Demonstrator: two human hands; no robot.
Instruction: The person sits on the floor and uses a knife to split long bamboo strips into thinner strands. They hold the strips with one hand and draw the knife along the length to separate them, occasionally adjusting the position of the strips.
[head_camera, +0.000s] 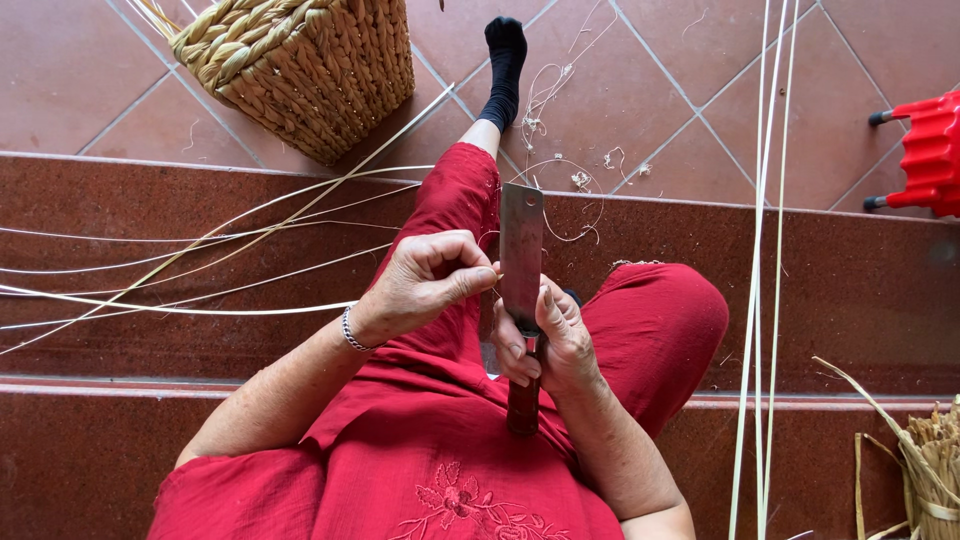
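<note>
Straw-coloured reed strips (200, 262) are trailing across the steps at left, feeding toward the left hand (425, 285), whose fingers are pinching one strip against the knife (521, 260). Right hand (550, 345) is gripping the wooden handle, blade upright (edge steadied for splitting).

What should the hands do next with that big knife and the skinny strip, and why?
Probably draw the thin strip slowly along the edge of the cleaver. The right hand grips the cleaver upright by its handle, and the left hand pinches the strip right against the blade, with the rest trailing off to the left. Curly shavings on the floor suggest scraping or splitting.
</note>
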